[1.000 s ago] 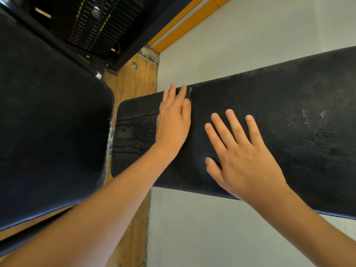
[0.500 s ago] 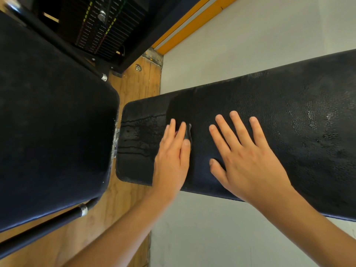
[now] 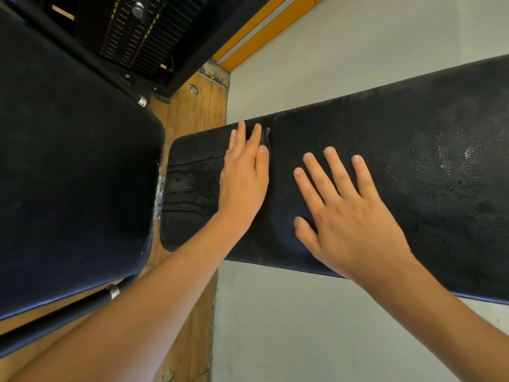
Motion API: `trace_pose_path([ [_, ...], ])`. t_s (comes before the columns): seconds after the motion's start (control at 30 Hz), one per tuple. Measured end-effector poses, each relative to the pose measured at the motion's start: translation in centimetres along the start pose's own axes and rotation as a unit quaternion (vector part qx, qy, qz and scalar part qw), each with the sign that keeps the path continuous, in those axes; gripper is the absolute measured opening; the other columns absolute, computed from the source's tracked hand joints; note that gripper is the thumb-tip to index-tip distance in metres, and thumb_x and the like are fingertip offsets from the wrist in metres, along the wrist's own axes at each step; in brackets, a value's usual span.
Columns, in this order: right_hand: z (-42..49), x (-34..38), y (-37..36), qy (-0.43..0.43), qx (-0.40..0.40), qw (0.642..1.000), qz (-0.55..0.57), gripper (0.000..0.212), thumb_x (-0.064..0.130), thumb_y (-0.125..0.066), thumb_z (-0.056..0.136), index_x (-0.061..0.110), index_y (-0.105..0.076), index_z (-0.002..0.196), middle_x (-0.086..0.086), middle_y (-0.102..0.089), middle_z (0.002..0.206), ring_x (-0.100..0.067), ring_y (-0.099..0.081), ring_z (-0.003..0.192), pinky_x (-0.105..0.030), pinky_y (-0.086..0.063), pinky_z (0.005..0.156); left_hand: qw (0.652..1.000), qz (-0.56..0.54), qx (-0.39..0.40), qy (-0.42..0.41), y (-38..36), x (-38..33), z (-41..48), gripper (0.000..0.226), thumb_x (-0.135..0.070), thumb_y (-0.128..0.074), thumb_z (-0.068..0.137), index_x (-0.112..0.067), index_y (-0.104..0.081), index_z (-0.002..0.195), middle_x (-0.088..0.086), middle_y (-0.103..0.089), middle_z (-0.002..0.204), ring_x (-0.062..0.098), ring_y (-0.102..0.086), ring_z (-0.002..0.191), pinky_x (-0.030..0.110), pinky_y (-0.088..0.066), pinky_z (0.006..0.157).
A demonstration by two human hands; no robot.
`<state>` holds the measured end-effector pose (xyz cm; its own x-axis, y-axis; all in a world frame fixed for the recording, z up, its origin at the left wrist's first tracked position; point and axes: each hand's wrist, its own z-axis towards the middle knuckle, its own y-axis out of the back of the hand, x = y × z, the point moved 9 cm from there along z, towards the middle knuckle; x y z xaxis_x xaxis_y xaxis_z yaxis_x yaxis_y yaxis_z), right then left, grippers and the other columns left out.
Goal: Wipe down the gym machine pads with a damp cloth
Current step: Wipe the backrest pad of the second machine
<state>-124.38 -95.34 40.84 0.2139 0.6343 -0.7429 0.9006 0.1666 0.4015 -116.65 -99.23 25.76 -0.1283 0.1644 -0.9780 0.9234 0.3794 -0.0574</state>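
— Wooden floor [image 3: 192, 114] under a padded surface [image 3: 413, 166]: where's the cloth [image 3: 266, 137]?
— Near its left end, mostly beneath the left hand [image 3: 243, 177], which presses flat on it to wipe.
— And the right hand [image 3: 349, 216]?
— Flat and splayed, holding nothing, just right of it; probably bracing.

Bright even light, sharp focus, wide-angle bend at edges, faint pad [image 3: 385, 161] sheen.

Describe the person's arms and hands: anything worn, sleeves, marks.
Both are bare. The left hand and right hand wear no gloves, and no rings show on the visible fingers. The left forearm and right forearm show no sleeves, watch or bands up to the picture's edge. Fingernails are short and unpainted.
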Motion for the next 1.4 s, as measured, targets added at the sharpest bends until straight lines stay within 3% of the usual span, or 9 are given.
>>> trace_pose_path([
  [0.27,-0.2,0.1,0.0,-0.002,-0.007,1.0,0.002,0.076,0.055,-0.009,0.101,0.01,-0.007,0.163,-0.017,-0.002,0.171,-0.04,0.005,0.157,-0.06,-0.002,0.125,1.0,0.008,0.004,0.021,0.1,3.0,-10.5,0.048,-0.035,-0.029,0.112,-0.036,-0.025,0.159,-0.018,-0.004,0.17,0.0,-0.001,0.156,0.028,-0.02,0.119],
  [0.4,-0.1,0.2,0.0,-0.002,-0.008,1.0,0.005,0.076,0.055,-0.01,0.101,0.01,-0.01,0.163,-0.017,-0.005,0.171,-0.04,0.003,0.157,-0.06,-0.003,0.125,0.999,-0.01,-0.002,0.034,0.0,3.5,-13.7,0.044,-0.036,-0.029,0.111,-0.041,-0.022,0.154,-0.021,-0.004,0.169,-0.003,0.001,0.154,0.026,-0.013,0.122],
  [0.53,-0.1,0.4,0.0,-0.001,-0.008,1.0,0.004,0.076,0.055,-0.009,0.101,0.011,-0.007,0.163,-0.017,-0.002,0.171,-0.04,0.005,0.157,-0.06,-0.002,0.125,0.999,-0.026,-0.011,0.043,0.1,3.7,-13.9,0.044,-0.034,-0.031,0.111,-0.038,-0.023,0.154,-0.019,-0.007,0.168,-0.003,0.0,0.155,0.033,-0.015,0.126],
  [0.73,0.0,0.3,0.0,0.0,-0.011,1.0,0.01,0.076,0.054,-0.008,0.101,0.011,-0.003,0.163,-0.017,0.002,0.171,-0.04,0.008,0.157,-0.06,-0.001,0.125,0.999,-0.019,-0.021,0.038,0.2,3.6,-11.1,0.045,-0.033,-0.03,0.111,-0.032,-0.031,0.156,-0.015,-0.01,0.169,-0.002,-0.001,0.155,0.041,-0.02,0.127],
  [0.93,0.2,0.5,0.0,0.0,-0.008,1.0,0.018,0.076,0.055,-0.008,0.101,0.011,-0.004,0.163,-0.018,0.002,0.171,-0.04,0.008,0.157,-0.06,0.0,0.125,0.999,-0.021,-0.038,0.033,1.1,3.0,-5.1,0.046,-0.032,-0.033,0.112,-0.027,-0.037,0.157,-0.008,-0.011,0.171,0.008,-0.006,0.157,0.03,-0.017,0.121],
  [1.23,0.3,0.4,0.0,0.001,-0.011,1.0,0.025,0.076,0.055,-0.012,0.101,0.011,-0.01,0.163,-0.018,-0.003,0.171,-0.041,0.004,0.157,-0.061,-0.003,0.124,0.999,-0.003,-0.043,0.004,2.0,1.2,4.5,0.047,-0.031,-0.033,0.111,-0.021,-0.04,0.157,0.002,-0.021,0.169,0.017,-0.014,0.157,0.043,-0.019,0.124],
  [1.4,0.4,0.5,0.0,0.002,-0.011,1.0,0.02,0.076,0.055,-0.011,0.101,0.011,-0.009,0.163,-0.019,-0.002,0.171,-0.041,0.004,0.157,-0.061,-0.002,0.125,0.999,0.0,-0.049,0.003,2.0,1.7,4.9,0.047,-0.032,-0.034,0.11,-0.022,-0.043,0.155,-0.002,-0.031,0.166,0.013,-0.017,0.156,0.042,-0.018,0.124],
])
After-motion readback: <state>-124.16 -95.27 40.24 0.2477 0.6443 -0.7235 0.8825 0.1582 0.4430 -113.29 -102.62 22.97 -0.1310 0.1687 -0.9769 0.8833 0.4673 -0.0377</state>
